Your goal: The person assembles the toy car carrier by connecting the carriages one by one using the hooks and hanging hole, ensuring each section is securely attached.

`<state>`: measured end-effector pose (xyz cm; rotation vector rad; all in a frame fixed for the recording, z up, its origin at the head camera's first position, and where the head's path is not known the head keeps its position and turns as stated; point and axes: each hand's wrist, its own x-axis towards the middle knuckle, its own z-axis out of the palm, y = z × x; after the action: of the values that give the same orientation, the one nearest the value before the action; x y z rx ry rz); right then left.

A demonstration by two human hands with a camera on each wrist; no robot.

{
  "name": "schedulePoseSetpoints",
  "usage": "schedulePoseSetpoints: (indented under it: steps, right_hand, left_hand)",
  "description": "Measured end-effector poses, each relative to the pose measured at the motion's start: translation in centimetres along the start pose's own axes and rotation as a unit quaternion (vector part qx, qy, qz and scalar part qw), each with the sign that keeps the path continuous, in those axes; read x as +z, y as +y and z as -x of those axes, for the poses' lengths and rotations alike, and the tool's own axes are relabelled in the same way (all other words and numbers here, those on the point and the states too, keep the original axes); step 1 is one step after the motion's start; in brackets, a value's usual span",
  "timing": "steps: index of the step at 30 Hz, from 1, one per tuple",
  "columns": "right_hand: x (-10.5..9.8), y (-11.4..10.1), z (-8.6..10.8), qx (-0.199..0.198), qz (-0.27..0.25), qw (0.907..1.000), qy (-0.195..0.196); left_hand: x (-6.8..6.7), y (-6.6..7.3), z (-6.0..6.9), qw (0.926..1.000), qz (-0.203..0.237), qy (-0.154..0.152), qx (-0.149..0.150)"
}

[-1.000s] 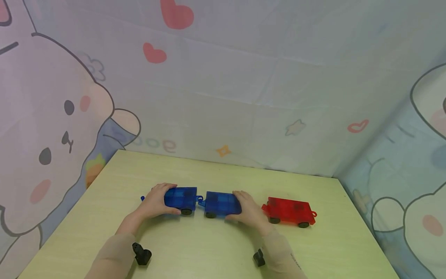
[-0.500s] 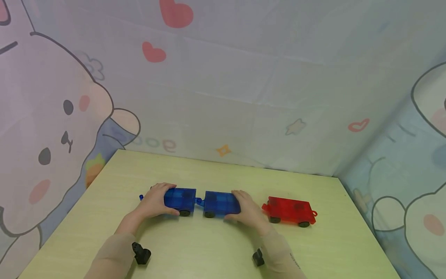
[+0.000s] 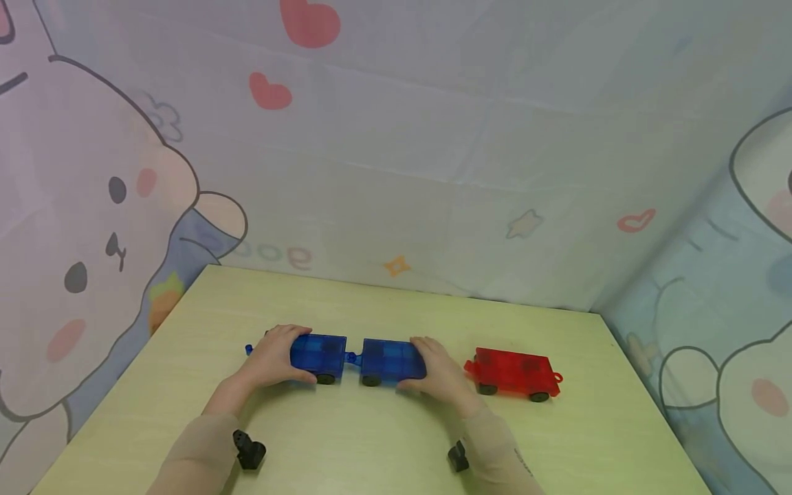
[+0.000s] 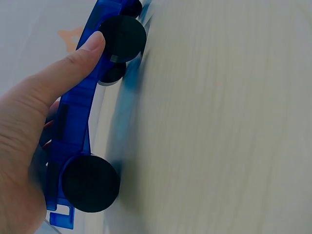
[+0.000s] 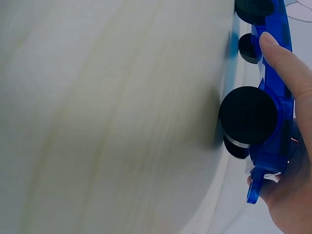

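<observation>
Two see-through blue toy wagons with black wheels stand end to end in the head view. My left hand (image 3: 275,359) grips the left blue wagon (image 3: 318,353) by its outer end, the thumb along its near side by a wheel (image 4: 124,39). The right blue wagon (image 3: 391,359) is held the same way by my right hand (image 3: 442,371). Between them their small blue couplings (image 3: 352,358) overlap; I cannot tell whether they are hooked. Another coupling (image 3: 249,349) sticks out left of my left hand. In the right wrist view, a ring coupling (image 5: 255,187) shows beside my palm.
A red toy wagon (image 3: 513,372) with a coupling at each end stands right of my right hand. The pale wooden table (image 3: 371,440) ends at a printed cloth backdrop (image 3: 396,172). Black devices (image 3: 249,452) sit at both wrists.
The left wagon's inner end has come down a little, and its coupling now lies lower, against the right wagon's coupling. Both blue wagons have shifted very slightly left in the view.
</observation>
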<state>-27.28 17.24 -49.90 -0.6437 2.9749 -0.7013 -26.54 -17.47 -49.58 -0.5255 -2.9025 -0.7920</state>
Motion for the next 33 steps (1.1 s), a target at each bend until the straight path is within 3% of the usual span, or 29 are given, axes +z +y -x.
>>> schedulePoseSetpoints:
  steps: [12, 21, 33]
  right_hand:
    - [0.05, -0.03, 0.12, 0.001, 0.002, 1.0, 0.001]
    - [-0.15, -0.4, 0.24, 0.009, 0.004, 1.0, -0.002]
    - [-0.27, -0.39, 0.15, -0.018, -0.005, 0.9996, 0.021]
  left_hand:
    - [-0.55, 0.5, 0.08, 0.9999, 0.003, -0.015, -0.002]
    - [-0.37, 0.02, -0.25, 0.9996, -0.017, -0.011, 0.022]
    - [-0.73, 0.61, -0.45, 0.9987, -0.037, -0.015, 0.031]
